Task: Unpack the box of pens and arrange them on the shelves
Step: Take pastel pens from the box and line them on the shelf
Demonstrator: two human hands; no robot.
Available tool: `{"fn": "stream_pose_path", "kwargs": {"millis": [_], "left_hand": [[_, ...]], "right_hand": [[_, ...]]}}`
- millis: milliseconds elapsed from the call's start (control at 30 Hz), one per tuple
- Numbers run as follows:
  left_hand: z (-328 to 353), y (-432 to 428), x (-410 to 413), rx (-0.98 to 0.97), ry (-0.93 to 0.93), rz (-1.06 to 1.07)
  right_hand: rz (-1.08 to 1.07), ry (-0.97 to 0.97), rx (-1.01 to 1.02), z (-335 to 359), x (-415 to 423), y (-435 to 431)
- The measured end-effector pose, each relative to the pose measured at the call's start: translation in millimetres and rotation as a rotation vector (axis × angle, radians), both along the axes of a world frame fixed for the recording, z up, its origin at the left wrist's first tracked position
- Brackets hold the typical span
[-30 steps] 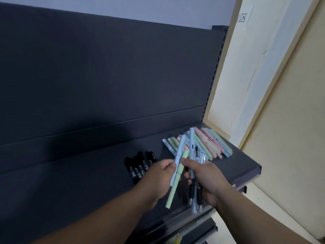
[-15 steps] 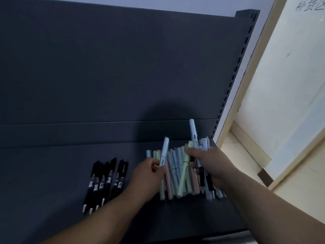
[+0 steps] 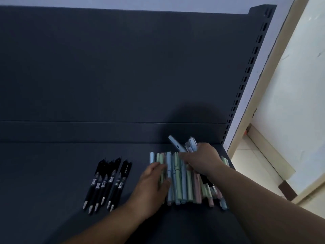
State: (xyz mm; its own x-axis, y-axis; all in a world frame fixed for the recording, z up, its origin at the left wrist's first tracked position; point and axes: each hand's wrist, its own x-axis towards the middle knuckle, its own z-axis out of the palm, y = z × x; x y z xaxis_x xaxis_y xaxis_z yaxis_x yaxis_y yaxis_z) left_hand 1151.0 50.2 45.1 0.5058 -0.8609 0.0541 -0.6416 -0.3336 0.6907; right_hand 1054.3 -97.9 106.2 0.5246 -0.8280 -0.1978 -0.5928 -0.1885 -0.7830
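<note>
Pens (image 3: 182, 184), left hand (image 3: 151, 182) now resting on them

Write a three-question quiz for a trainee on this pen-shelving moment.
1. Short answer: which group of pens does the left hand touch?
2. True or false: the black pens lie to the right of the other group on the shelf.
3. Multiple choice: which hand grips a bundle of pens above the shelf? A) left hand B) right hand C) neither

Key
1. The pastel pens.
2. False; they lie to the left.
3. B
</note>
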Motion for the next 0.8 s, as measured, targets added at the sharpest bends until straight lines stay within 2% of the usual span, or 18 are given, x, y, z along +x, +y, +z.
{"fn": "stream_pose_path", "kwargs": {"millis": [133, 233, 367, 433, 533, 600, 700, 800], "left_hand": [[-1.0, -4.2, -1.2, -0.067, 0.003, 0.035], [5.0, -6.3, 0.0, -0.125, 0.004, 0.089], [26.7, -13.1, -3.6, -0.213, 0.052, 0.179], [41.1, -17.9, -8.8, -0.221, 0.174, 0.189], [60.0, -24.7, -15.8, -0.256, 0.58, 0.21], [65.8, -28.5, -14.4, -0.279, 0.748, 0.223], [71.5, -27.7, -8.1, -0.353, 0.893, 0.241], [75.6, -22.1, -1.8, -0.404, 0.921, 0.21]], "right_hand": [[-0.022, -0.169, 0.121, 5.4, -11.7, 7.7], [-0.013, -0.31, 0.295, 9.3, -23.7, 15.5], [-0.015, -0.403, 0.479, 9.9, -35.3, 21.1], [0.003, -0.417, 0.534, 11.2, -38.3, 24.2], [0.092, -0.399, 0.568, 13.0, -41.7, 31.2], [0.143, -0.355, 0.555, 14.1, -44.6, 35.4], [0.155, -0.297, 0.481, 14.8, -50.3, 35.4], [0.059, -0.344, 0.409, 15.9, -54.9, 29.6]]}}
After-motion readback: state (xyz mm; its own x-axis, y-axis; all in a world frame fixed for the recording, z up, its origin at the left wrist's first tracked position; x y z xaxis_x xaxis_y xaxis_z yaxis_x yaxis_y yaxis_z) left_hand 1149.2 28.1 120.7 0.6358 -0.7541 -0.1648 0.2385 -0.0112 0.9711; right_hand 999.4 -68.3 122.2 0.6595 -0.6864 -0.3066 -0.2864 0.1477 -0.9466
